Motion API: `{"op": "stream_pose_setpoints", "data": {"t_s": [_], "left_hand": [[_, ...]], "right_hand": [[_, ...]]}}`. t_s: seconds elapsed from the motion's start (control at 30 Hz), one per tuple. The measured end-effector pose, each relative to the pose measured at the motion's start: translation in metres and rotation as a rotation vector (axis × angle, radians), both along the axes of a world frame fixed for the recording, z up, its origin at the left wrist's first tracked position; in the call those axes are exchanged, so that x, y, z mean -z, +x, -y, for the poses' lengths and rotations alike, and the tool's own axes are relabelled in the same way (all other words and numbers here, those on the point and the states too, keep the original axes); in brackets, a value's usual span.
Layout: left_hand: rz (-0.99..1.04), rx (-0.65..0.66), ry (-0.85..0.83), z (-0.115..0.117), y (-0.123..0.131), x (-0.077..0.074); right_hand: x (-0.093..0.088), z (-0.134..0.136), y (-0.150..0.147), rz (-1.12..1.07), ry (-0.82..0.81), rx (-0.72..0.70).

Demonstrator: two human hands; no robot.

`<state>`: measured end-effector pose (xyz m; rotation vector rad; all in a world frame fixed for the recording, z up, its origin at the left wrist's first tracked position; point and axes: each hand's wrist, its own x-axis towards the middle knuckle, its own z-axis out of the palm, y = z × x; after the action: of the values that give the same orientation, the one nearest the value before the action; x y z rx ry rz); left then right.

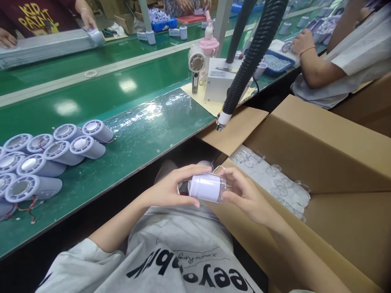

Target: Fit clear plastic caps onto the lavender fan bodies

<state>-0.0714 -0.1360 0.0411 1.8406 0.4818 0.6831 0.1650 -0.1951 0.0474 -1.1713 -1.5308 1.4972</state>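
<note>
Over my lap, both hands hold one lavender plastic cylinder (206, 187), lying on its side. My left hand (172, 187) grips its left end, thumb below and fingers above. At its right end, my right hand (244, 193) pinches a clear plastic piece (222, 189) that sits around that end. A thin pale wire loops up near my right fingertips. On the bench to the left stand several similar lavender cylinders (87, 147) with slotted round ends; red wires hang from some.
An open cardboard box (332, 150) on the right holds several clear plastic rings (281, 189). A black flexible hose (250, 61) hangs over the bench edge. Behind it are a white box-shaped device (224, 83) and a hair-dryer-like part (196, 63). Co-workers' hands (304, 42) are at the conveyor (128, 85).
</note>
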Motion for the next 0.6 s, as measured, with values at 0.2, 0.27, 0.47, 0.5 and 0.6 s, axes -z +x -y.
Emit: {"op": "stream_pose_setpoints", "data": {"t_s": [0.2,0.27,0.47,0.5,0.6], "left_hand": [[0.010,0.011,-0.022,0.003,-0.003,0.002],[0.015,0.018,-0.047,0.004,-0.004,0.002],[0.026,0.026,-0.062,0.005,-0.006,0.004],[0.028,0.027,-0.055,0.005,-0.006,0.005],[0.022,0.014,-0.054,0.006,-0.006,0.009]], "right_hand": [[0.009,-0.003,-0.006,-0.192,-0.206,0.001],[0.014,-0.003,-0.009,-0.250,-0.280,0.012],[0.015,-0.003,-0.018,-0.369,-0.499,0.014],[0.014,-0.003,-0.019,-0.385,-0.531,0.009],[0.009,-0.003,-0.022,-0.405,-0.657,-0.020]]}}
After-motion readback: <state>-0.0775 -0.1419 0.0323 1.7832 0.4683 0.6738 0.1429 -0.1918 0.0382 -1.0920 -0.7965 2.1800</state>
